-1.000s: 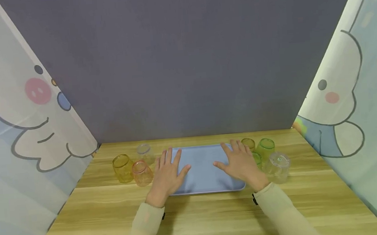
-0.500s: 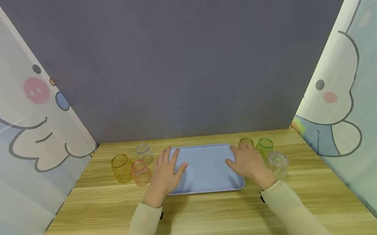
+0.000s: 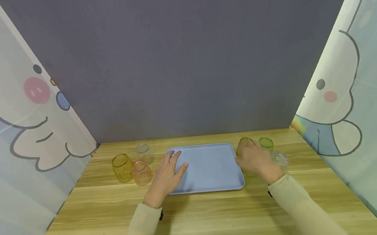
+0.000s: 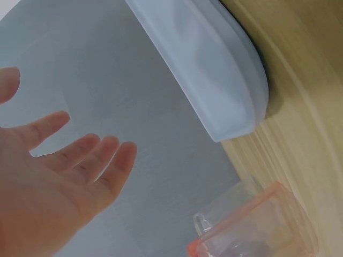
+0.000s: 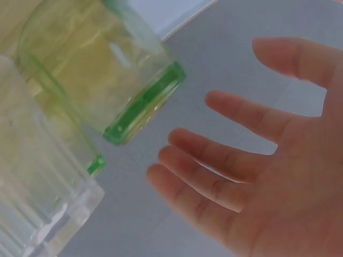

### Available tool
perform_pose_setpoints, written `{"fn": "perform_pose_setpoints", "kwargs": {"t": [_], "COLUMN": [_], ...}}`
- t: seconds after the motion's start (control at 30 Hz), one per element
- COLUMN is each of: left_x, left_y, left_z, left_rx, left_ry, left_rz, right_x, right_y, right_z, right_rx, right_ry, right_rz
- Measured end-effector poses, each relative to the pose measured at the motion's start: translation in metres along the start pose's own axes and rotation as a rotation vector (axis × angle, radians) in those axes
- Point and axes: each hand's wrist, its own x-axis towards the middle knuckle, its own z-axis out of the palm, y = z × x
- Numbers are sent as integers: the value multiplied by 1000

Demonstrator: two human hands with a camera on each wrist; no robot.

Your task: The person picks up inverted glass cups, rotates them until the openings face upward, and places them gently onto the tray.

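Note:
A light blue tray (image 3: 207,167) lies flat on the table. My left hand (image 3: 164,176) hovers over its left side with nothing in its grasp; in the left wrist view the fingers are spread and relaxed. My right hand (image 3: 255,161) is palm down above the glasses at the tray's right. Its loosely extended fingers, apart from any glass in the right wrist view, face a green-rimmed glass (image 5: 102,69), which the hand mostly hides from the head camera. Around it stand a yellowish glass (image 3: 244,142), another green glass (image 3: 266,143) and a clear ribbed glass (image 3: 280,159).
Left of the tray, a yellow glass (image 3: 122,169), a pink glass (image 3: 142,173) and a clear glass (image 3: 145,154) stand close together. A grey panel (image 3: 187,66) rises behind the wooden table (image 3: 203,219). Cartoon-printed curtains (image 3: 342,83) hang at both sides.
My right hand has moved right, from over the tray's right edge to above the green glass beside it. The left hand stays over the tray's left side, its fingers slightly more bent.

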Motion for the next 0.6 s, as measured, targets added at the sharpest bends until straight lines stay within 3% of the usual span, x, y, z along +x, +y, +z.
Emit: {"fn": "perform_pose_setpoints", "kwargs": {"t": [0.3, 0.5, 0.6], "left_x": [0, 1, 1], "left_y": [-2, 4, 8], "left_z": [4, 1, 1], "left_rx": [-143, -326, -368], "left_ry": [9, -10, -25], "left_rz": [-5, -44, -49], "right_x": [-1, 2, 3], "right_y": [7, 11, 13], "right_z": [-3, 0, 1], "right_rx": [13, 25, 30], "right_ry": [-93, -129, -128], "right_rz": [53, 54, 48]}}
